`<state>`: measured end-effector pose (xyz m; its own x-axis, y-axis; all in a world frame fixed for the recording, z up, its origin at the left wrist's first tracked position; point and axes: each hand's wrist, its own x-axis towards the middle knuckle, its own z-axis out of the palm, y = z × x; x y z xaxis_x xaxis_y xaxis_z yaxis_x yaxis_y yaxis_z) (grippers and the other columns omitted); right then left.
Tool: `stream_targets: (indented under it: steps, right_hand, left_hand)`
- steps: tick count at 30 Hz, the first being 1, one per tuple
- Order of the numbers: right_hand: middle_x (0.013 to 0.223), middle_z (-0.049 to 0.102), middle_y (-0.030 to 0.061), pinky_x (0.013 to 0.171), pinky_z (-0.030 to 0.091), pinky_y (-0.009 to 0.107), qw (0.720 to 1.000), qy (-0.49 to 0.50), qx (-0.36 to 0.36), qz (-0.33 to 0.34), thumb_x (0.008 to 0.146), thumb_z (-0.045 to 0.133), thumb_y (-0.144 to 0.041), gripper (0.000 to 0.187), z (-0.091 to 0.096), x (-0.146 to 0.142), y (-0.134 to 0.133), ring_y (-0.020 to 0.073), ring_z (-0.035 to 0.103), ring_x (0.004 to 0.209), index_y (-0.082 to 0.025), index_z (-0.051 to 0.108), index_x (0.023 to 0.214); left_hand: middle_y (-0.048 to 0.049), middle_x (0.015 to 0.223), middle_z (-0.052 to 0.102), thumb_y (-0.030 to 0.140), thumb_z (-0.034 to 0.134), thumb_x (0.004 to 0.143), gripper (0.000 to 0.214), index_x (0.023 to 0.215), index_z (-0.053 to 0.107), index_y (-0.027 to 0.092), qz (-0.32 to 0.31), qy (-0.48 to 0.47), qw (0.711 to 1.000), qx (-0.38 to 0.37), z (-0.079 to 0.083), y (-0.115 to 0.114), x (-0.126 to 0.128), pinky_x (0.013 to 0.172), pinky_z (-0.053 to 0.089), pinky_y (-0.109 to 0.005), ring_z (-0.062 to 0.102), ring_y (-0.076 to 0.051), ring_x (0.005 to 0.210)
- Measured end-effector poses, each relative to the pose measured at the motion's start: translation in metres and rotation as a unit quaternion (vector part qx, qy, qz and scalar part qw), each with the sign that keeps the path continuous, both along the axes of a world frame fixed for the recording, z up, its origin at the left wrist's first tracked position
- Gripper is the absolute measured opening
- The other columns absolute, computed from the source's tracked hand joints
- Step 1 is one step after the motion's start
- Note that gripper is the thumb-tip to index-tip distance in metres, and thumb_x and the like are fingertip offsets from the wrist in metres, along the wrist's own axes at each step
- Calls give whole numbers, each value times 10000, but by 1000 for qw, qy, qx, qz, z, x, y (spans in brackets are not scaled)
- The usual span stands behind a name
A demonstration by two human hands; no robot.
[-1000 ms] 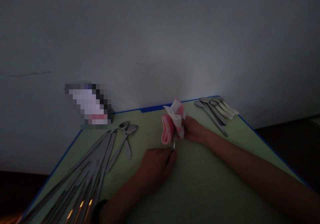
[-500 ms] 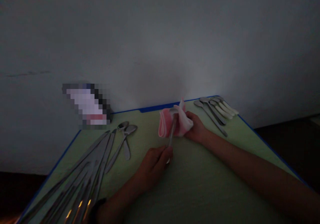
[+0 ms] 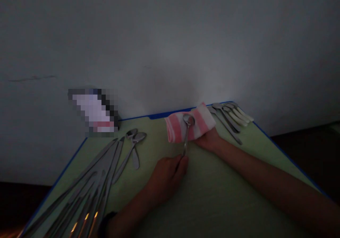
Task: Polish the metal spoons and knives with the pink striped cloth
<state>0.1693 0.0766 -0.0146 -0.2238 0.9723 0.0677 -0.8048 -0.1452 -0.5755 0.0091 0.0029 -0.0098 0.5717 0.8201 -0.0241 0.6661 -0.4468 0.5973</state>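
Spoon (image 3: 187, 133): mid-frame, tilted up, bowl uppermost and set before the cloth (image 3: 200, 123); from where I stand I can't tell whether the two touch.
Left grip (image 3: 168, 176): just below the middle of the frame, fingers and thumb closed around the spoon's lower handle.
Right grip (image 3: 211, 139): right of the middle, under and behind the cloth, which it bears; the fingers are hidden, so I can't tell how far it is closed.
Spoon's heft: light, I'd guess, and stiff, with a metal shine; not something I'd fear breaking.
Spoon's slip: the thin handle looks smooth, so a push on one edge of the bowl could twist it.
Spoon's hold: I'd pinch the handle much as the left grip does, leaving the bowl free.
Cloth: folded, pink and white stripes; looks soft and limp, apt to sag from a corner, so better held with a palm spread beneath.
Crossed pair (image 3: 140, 137): two more spoons, left of the middle on the worktop (image 3: 212, 195), beside the long cutlery (image 3: 113, 170) at lower left.
Far set (image 3: 231, 120): right of the cloth, some handles white.
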Motion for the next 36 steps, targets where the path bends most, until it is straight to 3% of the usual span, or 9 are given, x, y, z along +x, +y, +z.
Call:
stream_targets:
  steps: [7,12,18,21,24,27,29,33,36]
  right_hand:
    - [632,603,-21,601,448,235,995,-98,-18,14,696,598,-287,107,-17,1,3,113,514,581,-183,602,720]
    - [578,587,-14,511,400,222,983,-179,-23,-17,702,591,-399,230,-21,-3,-6,103,476,514,-170,599,681]
    - [569,575,0,497,340,213,904,-411,50,-107,750,511,-482,375,-20,-16,-27,102,469,540,-129,618,682]
    - [598,594,6,522,355,220,894,-431,56,-112,749,504,-500,390,-21,-19,-30,114,496,579,-130,621,705]
    - [601,601,11,515,365,226,916,-383,3,-118,736,510,-517,395,-23,-20,-25,126,516,582,-137,617,726]
    - [581,596,0,536,406,239,961,-218,-84,-150,749,513,-477,325,-24,-19,-13,125,523,556,-166,601,709]
    - [582,597,-20,567,437,247,972,-104,-118,-175,743,547,-375,198,-22,-16,-5,119,526,546,-192,582,679]
    - [679,648,-13,669,479,267,977,-33,-111,-176,745,530,-276,116,-16,-8,0,132,587,651,-199,589,682]
    - [682,661,4,696,492,274,985,-1,-102,-140,783,492,-301,193,-14,-4,0,136,598,657,-186,598,670]
  left_hand:
    - [-11,612,589,313,288,922,372,646,494,173,-43,71,995,63,1,-4,2,535,320,-241,535,-132,538]
    - [1,588,562,318,254,928,390,645,481,175,-21,32,999,15,-1,-2,1,534,336,-227,509,-120,523]
    - [-7,656,554,311,265,917,325,721,485,176,18,-29,999,1,-4,8,1,562,359,-227,499,-129,579]
    - [-9,653,555,325,260,918,343,704,484,178,18,-34,999,-7,-5,9,1,562,364,-228,501,-130,573]
    - [-12,647,564,325,253,919,361,696,496,179,16,-24,1000,-5,-4,9,0,564,371,-232,514,-134,572]
    - [-12,644,578,306,244,923,353,757,526,174,-10,7,1000,-7,-5,7,0,594,393,-242,533,-143,580]
    - [-24,704,612,297,238,928,340,862,547,170,-25,25,999,-6,-6,3,0,646,410,-261,563,-157,632]
    - [-45,957,635,290,268,928,302,1128,480,210,-37,3,999,1,-3,-3,-1,760,407,-301,592,-184,809]
    - [-11,811,613,313,273,928,283,1057,504,214,-21,-41,998,-45,0,-4,-3,669,407,-266,566,-161,706]
